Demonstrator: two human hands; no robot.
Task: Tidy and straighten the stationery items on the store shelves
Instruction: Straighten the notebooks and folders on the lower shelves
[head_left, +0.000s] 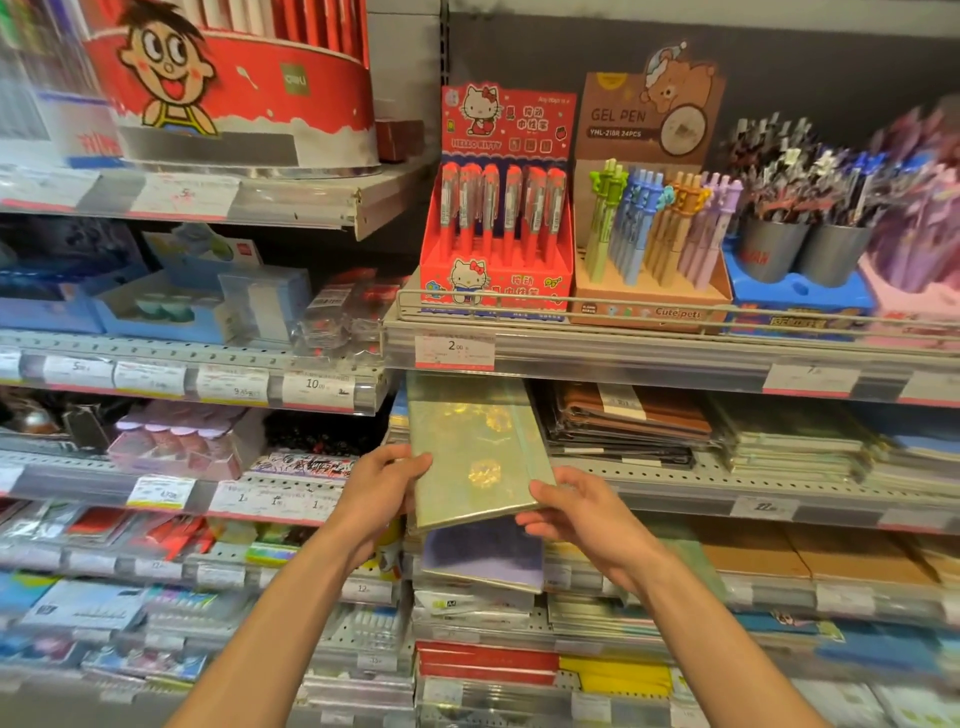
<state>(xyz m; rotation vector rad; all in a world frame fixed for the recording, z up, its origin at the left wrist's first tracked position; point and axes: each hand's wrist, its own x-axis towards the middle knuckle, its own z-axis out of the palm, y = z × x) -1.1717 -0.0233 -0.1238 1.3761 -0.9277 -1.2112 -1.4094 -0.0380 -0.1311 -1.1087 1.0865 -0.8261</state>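
Observation:
A pale green notebook (475, 452) with a shiny holographic cover lies tilted, its far end reaching onto the shelf (670, 480) below the pen displays. My left hand (382, 486) grips its left edge. My right hand (574, 514) pinches its near right corner, thumb on top. Under it, one shelf lower, lies a purple notebook (485, 556) on a stack.
Right of the notebook are stacks of wrapped brown notebooks (631, 421) and green ones (795, 441). Above stand a red Hello Kitty pen box (496, 239), a brown gel pen box (649, 244) and grey pen cups (802, 249). Left shelves hold small boxed items and price tags.

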